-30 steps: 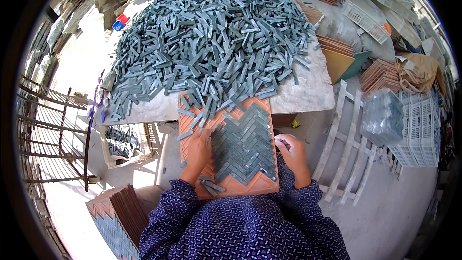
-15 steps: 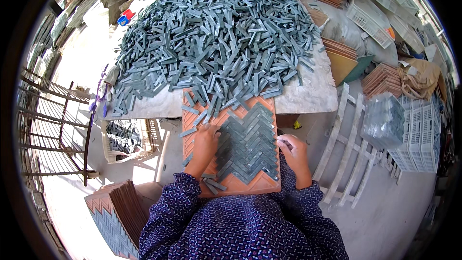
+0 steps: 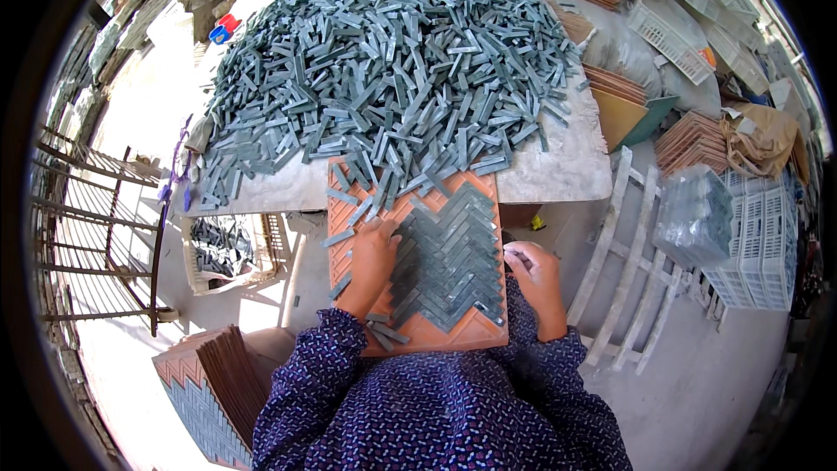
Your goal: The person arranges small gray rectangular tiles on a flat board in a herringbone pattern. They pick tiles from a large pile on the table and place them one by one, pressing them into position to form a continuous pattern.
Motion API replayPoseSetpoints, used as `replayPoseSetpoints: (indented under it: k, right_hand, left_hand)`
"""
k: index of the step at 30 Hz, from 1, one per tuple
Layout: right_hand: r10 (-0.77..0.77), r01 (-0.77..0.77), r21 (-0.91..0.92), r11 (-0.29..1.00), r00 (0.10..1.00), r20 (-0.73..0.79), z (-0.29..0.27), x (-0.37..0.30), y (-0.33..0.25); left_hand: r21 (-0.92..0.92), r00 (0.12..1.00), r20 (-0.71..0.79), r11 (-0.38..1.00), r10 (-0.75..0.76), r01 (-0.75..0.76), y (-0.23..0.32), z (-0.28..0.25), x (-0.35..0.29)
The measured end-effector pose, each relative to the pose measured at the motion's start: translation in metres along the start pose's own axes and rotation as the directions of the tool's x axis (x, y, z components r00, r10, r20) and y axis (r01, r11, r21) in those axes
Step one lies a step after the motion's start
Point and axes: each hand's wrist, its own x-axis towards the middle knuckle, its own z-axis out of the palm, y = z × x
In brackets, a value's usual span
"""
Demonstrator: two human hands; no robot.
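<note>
An orange tray (image 3: 481, 340) with a raised zigzag pattern rests in front of me, its far end against the table. Thin grey-green stone strips (image 3: 449, 253) fill much of it in a herringbone pattern. My left hand (image 3: 372, 266) is over the left part of the tray, fingers curled down at the pattern's edge; what they hold is hidden. My right hand (image 3: 536, 279) is by the tray's right edge, fingers bent and pressed together; I cannot make out anything in them. Loose strips (image 3: 388, 331) lie in the tray's near left corner, others along its left side and far end.
A large heap of stone strips (image 3: 392, 78) covers most of the pale table (image 3: 558, 170). Lower left stand a basket of strips (image 3: 196, 275) and a stack of trays (image 3: 231, 375). A slatted wooden frame (image 3: 615, 253), plastic-wrapped bundle (image 3: 693, 218) and white crates (image 3: 758, 249) are at right.
My left hand has shifted very slightly up the tray, its fingers still curled. The right hand stays beside the tray's edge with hardly any movement.
</note>
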Motion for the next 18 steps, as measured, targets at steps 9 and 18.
replayPoseSetpoints:
  k: [9, 18]
  right_hand:
    - [0.000, 0.001, -0.024, 1.000, 1.000, 0.028, -0.0009, 0.0015, -0.0056]
    - [0.017, -0.016, -0.041, 0.999, 0.999, 0.027, -0.0039, 0.0004, -0.0052]
  left_hand:
    - [-0.067, 0.997, 0.069, 0.998, 0.014, -0.009, -0.0036, -0.0050, 0.0072]
    - [-0.072, 0.995, 0.064, 0.995, 0.074, -0.070, -0.0009, -0.0091, 0.0085]
